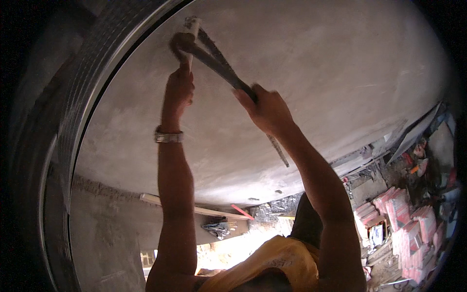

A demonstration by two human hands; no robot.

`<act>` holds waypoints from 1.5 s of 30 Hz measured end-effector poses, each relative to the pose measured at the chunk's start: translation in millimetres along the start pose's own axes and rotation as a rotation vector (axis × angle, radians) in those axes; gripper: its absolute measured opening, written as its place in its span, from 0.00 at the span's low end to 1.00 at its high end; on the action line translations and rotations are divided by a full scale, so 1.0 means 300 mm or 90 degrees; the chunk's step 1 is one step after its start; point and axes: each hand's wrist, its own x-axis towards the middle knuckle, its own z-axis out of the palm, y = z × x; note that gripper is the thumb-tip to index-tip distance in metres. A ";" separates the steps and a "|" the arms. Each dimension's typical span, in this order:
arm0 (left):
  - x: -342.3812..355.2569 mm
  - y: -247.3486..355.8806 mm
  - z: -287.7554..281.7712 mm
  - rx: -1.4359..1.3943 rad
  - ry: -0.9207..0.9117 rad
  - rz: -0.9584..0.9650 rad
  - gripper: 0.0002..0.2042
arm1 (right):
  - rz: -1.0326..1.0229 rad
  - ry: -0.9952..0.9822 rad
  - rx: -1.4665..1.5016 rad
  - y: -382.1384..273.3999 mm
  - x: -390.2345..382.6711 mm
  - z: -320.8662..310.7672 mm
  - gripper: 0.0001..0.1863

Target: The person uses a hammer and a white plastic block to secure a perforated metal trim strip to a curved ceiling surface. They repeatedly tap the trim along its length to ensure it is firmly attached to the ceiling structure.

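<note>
Both my arms reach up along a grey plastered wall (316,63). My left hand (178,91), with a metal watch (168,135) at its wrist, is closed around a pale, narrow rod-like tool (192,29); its exact kind I cannot make out. My right hand (267,109) grips the long dark handle of a hammer (214,64). The hammer's dark, curved head lies over the pale tool, just above my left hand; whether they touch I cannot tell. A second dark, narrow strip, perhaps the handle's shadow, shows behind the handle and below my right hand.
A metal frame (104,56) curves along the left side. Low down are a long wooden strip (209,211) and a red strip (242,211). Stacked reddish packs (404,228) and mixed debris lie on the floor at lower right. Bright light comes from below.
</note>
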 end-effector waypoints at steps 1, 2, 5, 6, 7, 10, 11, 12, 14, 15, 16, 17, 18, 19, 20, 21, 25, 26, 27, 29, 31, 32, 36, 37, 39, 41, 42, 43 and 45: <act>-0.029 0.048 -0.032 -0.003 -0.071 -0.074 0.29 | 0.003 0.026 0.045 0.050 -0.059 0.005 0.32; -0.036 0.024 -0.035 -0.032 -0.015 -0.016 0.28 | -0.004 0.043 0.101 0.105 -0.114 0.045 0.30; -0.035 -0.043 -0.058 -0.121 -0.014 -0.082 0.28 | 0.009 0.092 0.168 0.201 -0.248 0.156 0.24; -0.045 -0.054 -0.050 -0.138 -0.002 -0.079 0.27 | 0.027 0.092 0.171 0.224 -0.282 0.182 0.23; -0.047 -0.067 -0.029 -0.154 -0.003 -0.072 0.27 | 0.031 0.099 0.181 0.246 -0.309 0.194 0.22; -0.036 -0.079 0.029 -0.206 -0.003 -0.025 0.26 | 0.040 0.118 0.203 0.292 -0.333 0.205 0.22; -0.029 -0.081 0.042 -0.202 -0.001 -0.009 0.26 | 0.041 0.116 0.205 0.307 -0.332 0.203 0.23; -0.014 -0.084 0.053 -0.199 0.000 0.008 0.26 | 0.041 0.114 0.208 0.313 -0.327 0.204 0.23; 0.040 -0.090 0.069 -0.192 0.014 0.042 0.27 | 0.027 0.129 0.250 0.303 -0.308 0.199 0.24; 0.055 -0.101 0.070 -0.131 0.027 0.053 0.28 | 0.020 0.135 0.272 0.296 -0.296 0.198 0.24; 0.067 -0.104 0.072 -0.072 0.038 0.065 0.30 | -0.017 0.147 0.298 0.290 -0.282 0.199 0.25; 0.076 -0.109 0.072 -0.012 0.050 0.077 0.31 | -0.054 0.158 0.324 0.280 -0.264 0.204 0.25; 0.081 -0.117 0.070 0.002 0.056 0.075 0.32 | -0.092 0.168 0.352 0.267 -0.242 0.210 0.26; 0.083 -0.125 0.079 0.013 0.059 0.074 0.34 | -0.132 0.178 0.366 0.245 -0.217 0.206 0.28; 0.088 -0.124 0.088 0.026 0.061 0.074 0.35 | -0.171 0.191 0.382 0.208 -0.184 0.199 0.29; 0.093 -0.124 0.097 0.038 0.085 0.107 0.35 | -0.211 0.203 0.398 0.176 -0.144 0.199 0.31; 0.096 -0.112 0.143 0.069 0.142 0.188 0.35 | -0.332 0.285 0.410 0.136 0.060 0.231 0.36; 0.087 -0.108 0.145 0.077 0.147 0.192 0.35 | -0.298 0.300 0.341 0.114 0.096 0.219 0.36; 0.085 -0.100 0.140 0.085 0.133 0.171 0.35 | -0.222 0.252 0.281 0.095 0.150 0.183 0.35; 0.054 -0.059 0.126 0.100 0.094 0.122 0.35 | -0.057 0.151 0.162 0.061 0.213 0.114 0.34; 0.043 -0.069 0.112 0.114 0.073 0.089 0.35 | -0.052 0.153 0.169 0.011 0.154 0.110 0.34; 0.047 -0.061 0.103 0.118 0.066 0.078 0.35 | -0.055 0.157 0.170 -0.013 0.131 0.106 0.34; 0.123 -0.131 0.136 0.113 0.169 0.233 0.35 | -0.149 0.234 0.176 -0.006 0.135 0.118 0.35; 0.110 -0.106 0.132 0.118 0.132 0.195 0.35 | -0.092 0.192 0.130 -0.010 0.180 0.075 0.35; 0.075 -0.087 0.125 0.104 0.079 0.110 0.35 | -0.025 0.145 0.097 -0.023 0.171 0.044 0.36; 0.067 -0.056 0.095 0.071 0.060 0.034 0.34 | -0.022 0.150 0.126 -0.078 0.143 0.036 0.36; 0.079 -0.083 0.095 0.079 0.064 0.048 0.35 | -0.053 0.189 0.157 -0.075 0.119 0.066 0.37; 0.074 -0.063 0.099 0.068 0.063 0.048 0.35 | -0.088 0.233 0.183 -0.065 0.096 0.095 0.37; 0.061 -0.026 0.104 0.047 0.063 0.047 0.36 | -0.107 0.242 0.166 -0.054 0.113 0.083 0.38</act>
